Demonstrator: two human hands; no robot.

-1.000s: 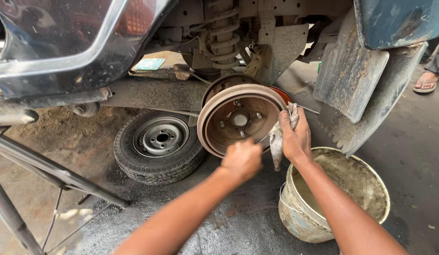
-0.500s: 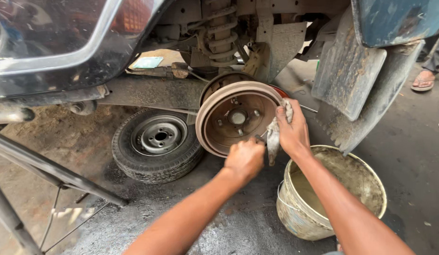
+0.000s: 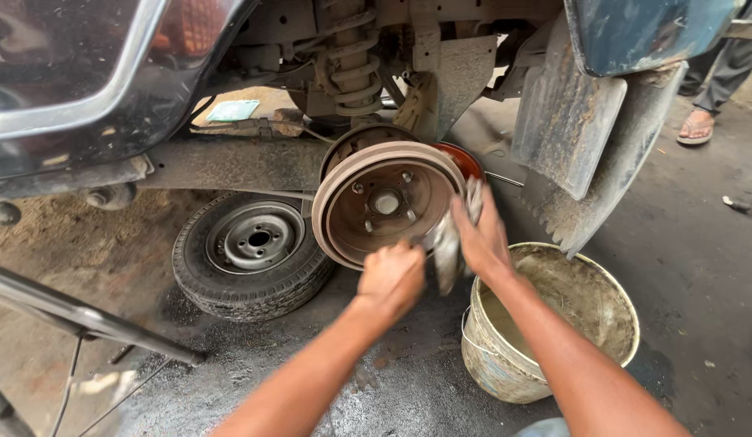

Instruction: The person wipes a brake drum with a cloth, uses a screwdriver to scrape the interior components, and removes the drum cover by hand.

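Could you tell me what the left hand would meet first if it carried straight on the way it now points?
Most likely the lower rim of the brake drum: the left hand is fisted just below it, pointing up and away. Depth is hard to judge, so contact may already exist.

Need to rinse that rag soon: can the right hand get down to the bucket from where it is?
Probably yes. The right hand holds the rag at the brake drum, right above the open bucket, with nothing between them.

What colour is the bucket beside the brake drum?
Dirty cream bucket, best seen in the head view.
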